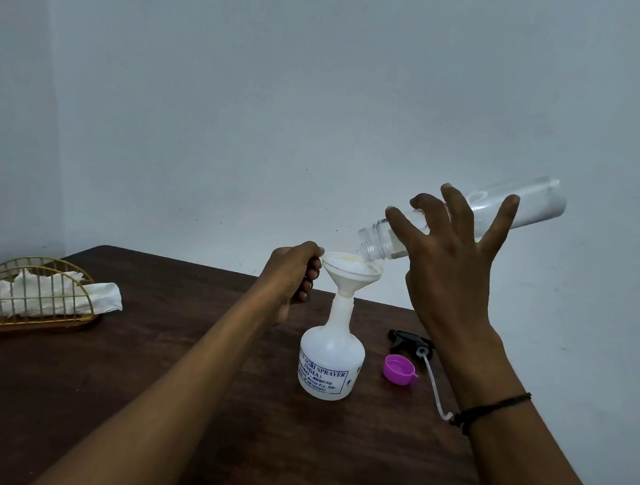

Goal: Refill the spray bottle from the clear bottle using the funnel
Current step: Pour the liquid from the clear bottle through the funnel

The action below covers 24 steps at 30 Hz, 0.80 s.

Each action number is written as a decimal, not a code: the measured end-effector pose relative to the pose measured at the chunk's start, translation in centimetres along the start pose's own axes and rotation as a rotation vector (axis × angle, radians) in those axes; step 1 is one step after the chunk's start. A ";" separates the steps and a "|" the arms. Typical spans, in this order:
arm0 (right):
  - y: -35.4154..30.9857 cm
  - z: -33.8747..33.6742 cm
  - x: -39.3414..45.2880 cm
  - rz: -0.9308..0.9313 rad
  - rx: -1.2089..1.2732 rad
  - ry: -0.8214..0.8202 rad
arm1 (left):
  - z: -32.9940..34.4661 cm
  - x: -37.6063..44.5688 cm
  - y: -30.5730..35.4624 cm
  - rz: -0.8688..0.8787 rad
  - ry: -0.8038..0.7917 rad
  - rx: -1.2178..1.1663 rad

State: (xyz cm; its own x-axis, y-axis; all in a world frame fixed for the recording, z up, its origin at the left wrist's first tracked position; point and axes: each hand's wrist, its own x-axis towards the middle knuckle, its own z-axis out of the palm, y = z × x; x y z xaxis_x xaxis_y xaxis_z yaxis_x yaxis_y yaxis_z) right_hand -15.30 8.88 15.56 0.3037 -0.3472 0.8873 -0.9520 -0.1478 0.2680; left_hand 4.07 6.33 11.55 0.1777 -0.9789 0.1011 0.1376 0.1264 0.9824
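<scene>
The white spray bottle stands upright on the dark wooden table, its head taken off. A white funnel sits in its neck. My left hand pinches the funnel's left rim. My right hand grips the clear bottle near its neck, fingers spread. The clear bottle is tipped down to the left, with its open mouth just over the funnel's right edge. Liquid lies in the funnel's bowl.
The black trigger head with its dip tube lies on the table right of the spray bottle. A purple cap rests beside it. A gold wire holder with white tissues stands at the far left. The table's right edge is close.
</scene>
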 end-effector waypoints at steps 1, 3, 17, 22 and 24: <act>0.0 0.0 0.0 0.006 -0.006 0.004 | 0.0 0.0 0.0 -0.001 0.001 0.001; 0.0 0.1 0.0 0.005 -0.015 0.013 | 0.0 0.0 0.0 -0.002 0.003 0.004; -0.3 0.5 -0.4 0.018 -0.009 -0.037 | -0.1 0.0 -0.1 -0.007 0.006 0.018; -0.1 0.0 -0.4 0.046 -0.001 -0.040 | 0.0 0.1 -0.2 -0.028 -0.004 0.008; -0.1 -0.2 -0.3 0.047 0.011 -0.020 | 0.0 0.1 -0.1 -0.033 -0.002 0.002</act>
State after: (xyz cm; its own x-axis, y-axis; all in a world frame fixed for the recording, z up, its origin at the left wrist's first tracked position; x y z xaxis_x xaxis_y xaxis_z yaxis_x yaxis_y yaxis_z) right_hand -15.32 9.17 15.33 0.2590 -0.3721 0.8913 -0.9649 -0.1407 0.2217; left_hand 4.02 6.23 11.42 0.1708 -0.9829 0.0694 0.1408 0.0940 0.9856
